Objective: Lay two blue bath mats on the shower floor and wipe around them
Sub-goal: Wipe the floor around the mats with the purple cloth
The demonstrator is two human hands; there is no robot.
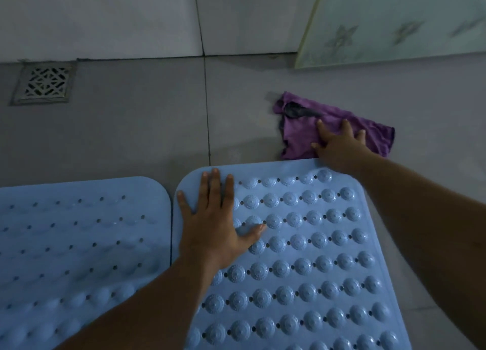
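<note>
Nearest to me, two blue bath mats lie side by side on the grey tiled floor (131, 128), a thin strip of tile showing between them; the left mat (79, 239) shows shallow bumps and small holes, while the right mat (302, 257) is covered in rows of raised round studs with holes between. The left forearm crosses the gap between the mats, and the left hand (213, 223) lies flat on the right mat near its far left corner, palm down, fingers spread and holding nothing. Just beyond that mat's far edge, the right hand (339, 147) presses flat, fingers splayed, on a crumpled purple cloth (299, 131) with a dark patch, lying on the tile and almost touching the mat. The floor near the cloth looks faintly damp. Further off to the left, a square metal drain grate (44, 84) sits in the floor against the pale tiled wall (105, 18). On the far right, a frosted patterned panel (394, 23) meets the floor.
</note>
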